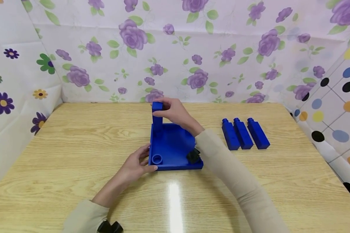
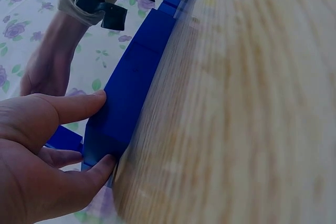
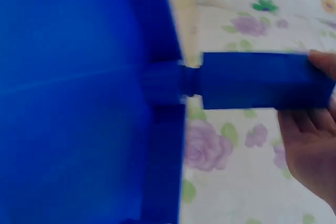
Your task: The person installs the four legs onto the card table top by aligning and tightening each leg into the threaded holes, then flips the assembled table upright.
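Holding a plain blue block [image 1: 157, 121] upright is the right hand [image 1: 175, 113].

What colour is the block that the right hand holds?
The block is blue, best seen in the right wrist view.

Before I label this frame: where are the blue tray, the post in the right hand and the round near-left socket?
Blue tray [image 1: 172, 147], head view: bare floor.
Blue post [image 3: 247, 80], right wrist view: long side.
Round socket [image 1: 157, 159], head view: central opening.

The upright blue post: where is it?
In the head view, the post stands at the far-left corner of the blue square tray, gripped by the right hand.
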Motion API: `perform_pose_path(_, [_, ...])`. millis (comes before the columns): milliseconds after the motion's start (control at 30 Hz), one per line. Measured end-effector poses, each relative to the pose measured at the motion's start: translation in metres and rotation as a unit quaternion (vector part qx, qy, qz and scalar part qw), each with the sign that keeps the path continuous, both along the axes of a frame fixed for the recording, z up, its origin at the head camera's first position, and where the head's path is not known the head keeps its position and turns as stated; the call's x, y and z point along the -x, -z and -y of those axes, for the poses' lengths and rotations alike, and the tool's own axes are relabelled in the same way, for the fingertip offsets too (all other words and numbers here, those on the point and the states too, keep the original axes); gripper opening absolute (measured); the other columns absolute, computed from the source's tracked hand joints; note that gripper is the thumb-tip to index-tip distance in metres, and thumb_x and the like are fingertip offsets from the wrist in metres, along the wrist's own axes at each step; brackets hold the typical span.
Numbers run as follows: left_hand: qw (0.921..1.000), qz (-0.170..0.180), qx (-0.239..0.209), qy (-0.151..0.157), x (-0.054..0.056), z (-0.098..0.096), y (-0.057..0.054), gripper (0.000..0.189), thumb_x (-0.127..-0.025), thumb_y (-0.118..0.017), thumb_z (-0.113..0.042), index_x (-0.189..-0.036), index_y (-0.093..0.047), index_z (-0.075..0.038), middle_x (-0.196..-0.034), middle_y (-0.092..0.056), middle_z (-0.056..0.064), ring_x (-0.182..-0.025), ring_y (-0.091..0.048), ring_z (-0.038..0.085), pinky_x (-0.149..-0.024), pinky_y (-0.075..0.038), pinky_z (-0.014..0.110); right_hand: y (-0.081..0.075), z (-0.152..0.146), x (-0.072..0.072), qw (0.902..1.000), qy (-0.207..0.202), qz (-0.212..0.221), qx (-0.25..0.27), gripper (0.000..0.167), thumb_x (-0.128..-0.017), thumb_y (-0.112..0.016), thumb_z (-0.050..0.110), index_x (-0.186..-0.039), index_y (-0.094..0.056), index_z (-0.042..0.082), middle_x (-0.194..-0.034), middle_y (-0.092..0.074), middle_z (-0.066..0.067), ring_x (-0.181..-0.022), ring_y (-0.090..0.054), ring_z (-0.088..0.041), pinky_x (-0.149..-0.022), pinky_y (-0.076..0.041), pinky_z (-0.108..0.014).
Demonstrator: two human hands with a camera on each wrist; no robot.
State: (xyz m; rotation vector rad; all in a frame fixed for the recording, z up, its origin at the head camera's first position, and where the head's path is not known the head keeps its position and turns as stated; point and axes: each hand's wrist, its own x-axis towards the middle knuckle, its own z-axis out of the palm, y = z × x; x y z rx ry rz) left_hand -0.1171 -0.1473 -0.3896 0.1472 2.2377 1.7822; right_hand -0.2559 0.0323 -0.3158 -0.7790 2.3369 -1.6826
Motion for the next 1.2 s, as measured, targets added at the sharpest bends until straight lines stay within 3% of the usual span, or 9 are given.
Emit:
perform_pose_path(233, [1.0, 0.006, 0.007, -0.002, 0.0, 0.0, -0.002, 0.083, -0.083, -0.072, 0.005, -0.151, -0.024, 0.001, -0.144, -0.037, 0.027, -0.133, -0.038, 0.039, -0.107, -0.038, 0.04, -0.004, -0.011, 0.005, 0.9985, -0.043, 0.028, -0.02, 0.052, -0.09, -0.068, 0.009, -0.14, -0.052, 0.008, -0.118, -0.066, -0.009, -0.105, -0.063, -0.018, -0.092, -0.052, -0.031])
perform_pose_path(467, [0.9999, 0.014, 0.004, -0.001, 0.0, 0.0, -0.003, 0.084, -0.084, -0.071, 0.005, -0.152, -0.022, 0.001, -0.144, -0.037, 0.027, -0.132, -0.04, 0.039, -0.105, -0.04, 0.039, -0.002, -0.01, 0.006, 0.9989, -0.041, 0.013, -0.022, 0.051, -0.092, -0.068, 0.012, -0.139, -0.051, 0.005, -0.117, -0.066, -0.011, -0.105, -0.063, -0.019, -0.09, -0.053, -0.031])
perform_pose_path(900, [0.9997, 0.022, 0.003, -0.002, 0.0, 0.0, -0.002, 0.084, -0.083, -0.072, 0.005, -0.152, -0.023, 0.0, -0.145, -0.037, 0.025, -0.132, -0.04, 0.038, -0.103, -0.042, 0.037, -0.002, 0.002, -0.004, 0.9954, 0.05, -0.031, -0.076, 0.053, -0.086, -0.075, 0.019, -0.132, -0.055, 0.004, -0.12, -0.062, -0.01, -0.11, -0.059, -0.021, -0.093, -0.051, -0.032])
perform_pose_path(1200, [0.9999, 0.015, 0.005, 0.0, 0.0, 0.001, -0.001, 0.085, -0.083, -0.073, 0.003, -0.152, -0.023, 0.0, -0.145, -0.037, 0.025, -0.134, -0.037, 0.038, -0.106, -0.039, 0.041, 0.005, 0.009, -0.006, 0.9894, 0.106, -0.059, -0.08, 0.045, -0.079, -0.082, 0.032, -0.107, -0.059, 0.006, -0.099, -0.065, -0.006, -0.091, -0.061, -0.017, -0.078, -0.054, -0.028])
